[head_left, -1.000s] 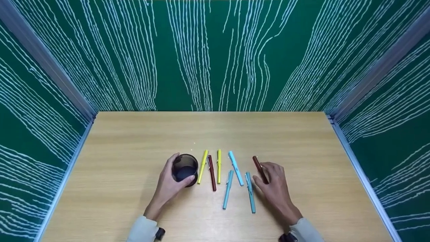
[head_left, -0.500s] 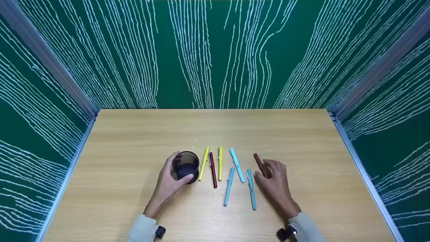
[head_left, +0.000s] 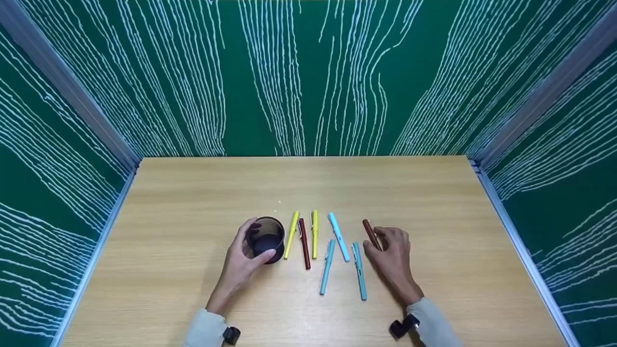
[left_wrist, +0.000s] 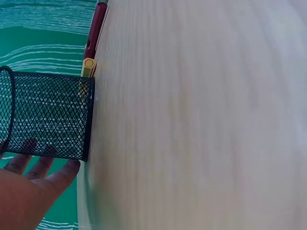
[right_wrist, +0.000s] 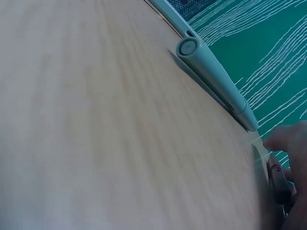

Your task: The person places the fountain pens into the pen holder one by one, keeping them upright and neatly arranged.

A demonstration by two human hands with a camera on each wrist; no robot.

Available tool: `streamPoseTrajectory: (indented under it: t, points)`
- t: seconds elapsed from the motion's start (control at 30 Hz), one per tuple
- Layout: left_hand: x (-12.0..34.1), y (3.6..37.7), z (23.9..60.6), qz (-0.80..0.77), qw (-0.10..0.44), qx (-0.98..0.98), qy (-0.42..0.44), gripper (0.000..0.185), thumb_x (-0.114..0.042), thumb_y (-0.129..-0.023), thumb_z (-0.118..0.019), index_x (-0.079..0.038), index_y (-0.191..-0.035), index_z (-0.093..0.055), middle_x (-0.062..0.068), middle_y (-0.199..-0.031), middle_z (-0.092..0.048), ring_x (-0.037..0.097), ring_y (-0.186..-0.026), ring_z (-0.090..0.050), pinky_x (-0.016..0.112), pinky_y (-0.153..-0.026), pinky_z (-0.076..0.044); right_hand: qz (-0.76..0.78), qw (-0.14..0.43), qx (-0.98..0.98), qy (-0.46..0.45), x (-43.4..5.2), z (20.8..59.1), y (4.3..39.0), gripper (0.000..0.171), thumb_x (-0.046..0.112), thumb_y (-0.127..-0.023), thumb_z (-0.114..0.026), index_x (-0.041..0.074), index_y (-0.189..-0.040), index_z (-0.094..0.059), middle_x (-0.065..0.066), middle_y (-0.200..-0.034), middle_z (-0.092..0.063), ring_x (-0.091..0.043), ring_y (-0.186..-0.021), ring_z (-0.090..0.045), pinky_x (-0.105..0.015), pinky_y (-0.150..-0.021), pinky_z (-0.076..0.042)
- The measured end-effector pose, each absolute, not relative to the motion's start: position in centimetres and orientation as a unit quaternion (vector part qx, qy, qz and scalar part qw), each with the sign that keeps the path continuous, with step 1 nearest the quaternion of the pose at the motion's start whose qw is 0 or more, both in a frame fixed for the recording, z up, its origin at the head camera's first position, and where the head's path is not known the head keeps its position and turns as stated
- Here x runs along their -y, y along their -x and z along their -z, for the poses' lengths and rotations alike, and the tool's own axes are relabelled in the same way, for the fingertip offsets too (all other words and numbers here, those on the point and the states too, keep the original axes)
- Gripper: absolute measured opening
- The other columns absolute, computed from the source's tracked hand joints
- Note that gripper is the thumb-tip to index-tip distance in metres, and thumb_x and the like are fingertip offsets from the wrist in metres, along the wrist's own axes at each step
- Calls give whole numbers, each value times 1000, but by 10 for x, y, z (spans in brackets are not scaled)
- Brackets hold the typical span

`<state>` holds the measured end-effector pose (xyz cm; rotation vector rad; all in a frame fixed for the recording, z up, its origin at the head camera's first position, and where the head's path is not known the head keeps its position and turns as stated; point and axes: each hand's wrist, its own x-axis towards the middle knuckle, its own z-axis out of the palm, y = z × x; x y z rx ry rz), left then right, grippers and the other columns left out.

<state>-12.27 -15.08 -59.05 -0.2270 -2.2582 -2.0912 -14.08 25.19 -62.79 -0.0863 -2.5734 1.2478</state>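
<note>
Right hand (head_left: 393, 258) now curled, brown pen (head_left: 371, 234) at fingertips.

left hand (head_left: 239, 264) gripping mesh cup (head_left: 266, 238), pens (head_left: 314, 234) beside

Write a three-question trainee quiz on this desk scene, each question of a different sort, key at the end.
1. True or false: the left hand grips the black mesh cup.
2. How many light blue pens lie on the wooden table?
3. What does the right hand pinch? A) a yellow pen B) the dark red pen C) the cup

Key: 1. true; 2. three; 3. B
</note>
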Motion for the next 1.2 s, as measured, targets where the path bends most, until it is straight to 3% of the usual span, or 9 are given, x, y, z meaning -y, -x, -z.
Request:
streamPoseTrajectory:
  t: [0.5,0.87,1.2]
  points:
    - [151,121,589,703,18,709,59,91,-6,-88,-91,-14,-166,-45,18,-158,-54,39,-148,-53,54,-126,-40,-399,159,901,58,-244,625,152,20,7,-88,-84,-3,-105,-81,-18,-96,-69,-35,-106,-50,-47,-92,-36]
    - [146,119,587,696,18,716,47,92,-11,-89,-92,-17,-167,-44,17,-159,-55,42,-144,-56,58,-124,-43,-419,111,900,55,-250,608,149,19,6,-93,-82,-2,-110,-81,-17,-100,-73,-33,-105,-55,-45,-88,-42]
    - [146,119,586,677,34,733,52,91,-14,-89,-92,-12,-167,-45,14,-160,-57,34,-148,-53,55,-129,-33,-450,108,886,37,-248,582,146,15,6,-94,-84,-1,-107,-81,-16,-101,-76,-34,-106,-60,-43,-91,-42]
